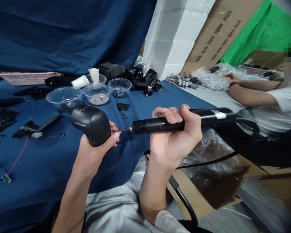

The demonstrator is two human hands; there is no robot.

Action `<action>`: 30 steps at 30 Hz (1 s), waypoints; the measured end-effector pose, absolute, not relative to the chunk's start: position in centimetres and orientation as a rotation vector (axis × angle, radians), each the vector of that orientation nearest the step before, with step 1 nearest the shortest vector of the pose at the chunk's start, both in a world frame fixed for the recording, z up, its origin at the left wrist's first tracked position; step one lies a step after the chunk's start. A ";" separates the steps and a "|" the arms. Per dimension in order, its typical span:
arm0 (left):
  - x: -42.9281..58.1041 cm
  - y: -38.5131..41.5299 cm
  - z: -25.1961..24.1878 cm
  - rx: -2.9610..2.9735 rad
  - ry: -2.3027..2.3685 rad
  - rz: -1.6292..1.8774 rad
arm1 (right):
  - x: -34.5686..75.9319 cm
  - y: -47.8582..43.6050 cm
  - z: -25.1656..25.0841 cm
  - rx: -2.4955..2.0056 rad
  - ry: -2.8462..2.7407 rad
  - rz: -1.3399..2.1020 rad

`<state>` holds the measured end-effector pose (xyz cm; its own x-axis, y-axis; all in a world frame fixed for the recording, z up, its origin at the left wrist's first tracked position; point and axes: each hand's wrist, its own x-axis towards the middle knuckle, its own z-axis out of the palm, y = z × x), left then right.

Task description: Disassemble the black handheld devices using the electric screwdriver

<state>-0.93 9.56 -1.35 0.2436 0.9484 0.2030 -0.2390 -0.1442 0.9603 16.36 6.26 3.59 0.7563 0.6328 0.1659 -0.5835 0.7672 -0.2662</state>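
Observation:
My left hand (94, 150) is closed around a rounded black plastic housing (91, 123), held up above the blue cloth. My right hand (174, 136) grips a black electric screwdriver (184, 122) lying level, its thin bit (123, 129) pointing left into the side of the housing by my left fingertips. A black cable (208, 161) runs from the screwdriver's back end down to the right.
On the blue-covered table (38, 168) stand clear plastic bowls (97, 94) with small parts, paper cups (94, 75), black parts and a red-wired piece (29, 129). White boxes (169, 35) and cardboard stand behind. Another person's arm (252, 87) rests at the right by plastic bags.

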 end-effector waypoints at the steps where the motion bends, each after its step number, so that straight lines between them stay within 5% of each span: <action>1: -1.0 9.5 -1.3 1.294 0.760 1.225 | 16.3 6.2 3.6 -0.207 -0.257 0.677; 30: 0.2 8.2 0.1 0.683 0.541 1.172 | 15.0 5.5 3.8 -0.104 -0.187 0.640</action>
<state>0.18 8.18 0.08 0.3048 0.9518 -0.0336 -0.6435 0.2318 0.7295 15.00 5.51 3.81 0.7859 0.6019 0.1414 -0.5832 0.7976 -0.1540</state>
